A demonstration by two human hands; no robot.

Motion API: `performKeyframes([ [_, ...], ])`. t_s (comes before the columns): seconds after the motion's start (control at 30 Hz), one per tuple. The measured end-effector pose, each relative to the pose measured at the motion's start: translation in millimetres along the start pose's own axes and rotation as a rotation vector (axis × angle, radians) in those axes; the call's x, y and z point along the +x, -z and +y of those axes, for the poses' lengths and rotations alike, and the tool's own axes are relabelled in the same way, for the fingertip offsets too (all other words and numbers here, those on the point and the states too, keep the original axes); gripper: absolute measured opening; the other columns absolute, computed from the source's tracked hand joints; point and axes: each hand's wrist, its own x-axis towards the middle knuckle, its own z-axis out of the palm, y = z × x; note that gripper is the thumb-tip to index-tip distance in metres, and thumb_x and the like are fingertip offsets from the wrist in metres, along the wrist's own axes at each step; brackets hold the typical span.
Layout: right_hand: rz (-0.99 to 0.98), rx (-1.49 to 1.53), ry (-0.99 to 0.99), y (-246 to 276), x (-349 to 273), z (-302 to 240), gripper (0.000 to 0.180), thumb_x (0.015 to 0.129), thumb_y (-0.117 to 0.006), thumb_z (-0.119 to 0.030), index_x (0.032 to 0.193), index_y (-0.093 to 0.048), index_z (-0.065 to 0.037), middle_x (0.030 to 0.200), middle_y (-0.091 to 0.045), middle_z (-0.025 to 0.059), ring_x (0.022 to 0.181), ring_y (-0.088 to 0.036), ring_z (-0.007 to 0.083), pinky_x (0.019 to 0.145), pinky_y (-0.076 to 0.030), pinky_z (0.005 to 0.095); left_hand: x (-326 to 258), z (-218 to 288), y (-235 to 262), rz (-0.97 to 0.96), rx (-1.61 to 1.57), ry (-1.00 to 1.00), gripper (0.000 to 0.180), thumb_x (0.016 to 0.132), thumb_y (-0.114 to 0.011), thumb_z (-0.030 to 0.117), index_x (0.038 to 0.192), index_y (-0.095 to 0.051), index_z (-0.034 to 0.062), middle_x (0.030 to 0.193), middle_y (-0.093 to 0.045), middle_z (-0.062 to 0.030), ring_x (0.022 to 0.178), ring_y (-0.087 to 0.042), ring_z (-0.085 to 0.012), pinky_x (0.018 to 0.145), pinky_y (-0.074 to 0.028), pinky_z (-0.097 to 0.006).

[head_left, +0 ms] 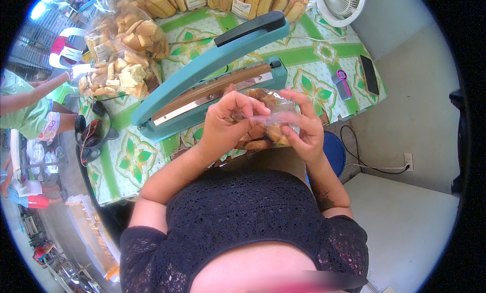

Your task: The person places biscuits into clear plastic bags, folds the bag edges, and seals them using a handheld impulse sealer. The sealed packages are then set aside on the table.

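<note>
In the frame's centre, a clear bag [273,133] of baked pieces is pinched near its mouth by the left hand [227,116] and right hand [308,133]; probably light, slippery, crushable, it is best gripped there.

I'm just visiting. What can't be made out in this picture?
All in the head view:
Clear plastic bag: some contents, behind the left hand and right hand.
Round blue object: its kind; the table and right forearm hide much of it.
White fan: its top, cut off by the upper edge.
Co-worker in light green: head, cut off by the left rim.
</note>
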Motion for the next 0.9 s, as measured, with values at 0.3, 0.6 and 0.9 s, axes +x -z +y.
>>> performKeyframes([
  [0.3,-0.033,-0.046,-0.070,-7,5,-5,0.015,0.073,-0.067,-0.006,0.088,-0.070,-0.005,0.095,-0.064,0.0058,0.100,-0.055,0.0224,0.100,-0.030,0.0432,6,5,9,0.041,0.334,-0.044,0.021,0.069,-0.074,0.006,0.084,-0.059,0.0075,0.092,-0.066,-0.0022,0.105,-0.056,-0.0227,0.096,-0.036,-0.038],
  [0.6,0.043,-0.080,-0.094,-11,5,-4,0.013,0.075,-0.067,-0.006,0.087,-0.070,-0.004,0.093,-0.064,0.0058,0.094,-0.057,0.0198,0.099,-0.031,0.0418,9,9,16,0.100,0.745,-0.180,0.019,0.063,-0.078,0.017,0.070,-0.061,0.0113,0.091,-0.067,0.0033,0.110,-0.052,-0.0244,0.100,-0.024,-0.046],
  [0.9,0.097,-0.020,-0.090,-14,10,-14,0.013,0.072,-0.069,-0.006,0.084,-0.068,-0.006,0.093,-0.062,0.0049,0.092,-0.057,0.0208,0.095,-0.035,0.0417,20,27,6,0.007,0.543,-0.012,0.030,0.062,-0.079,0.018,0.084,-0.060,0.0137,0.088,-0.066,0.0037,0.096,-0.058,-0.0145,0.089,-0.028,-0.039],
])
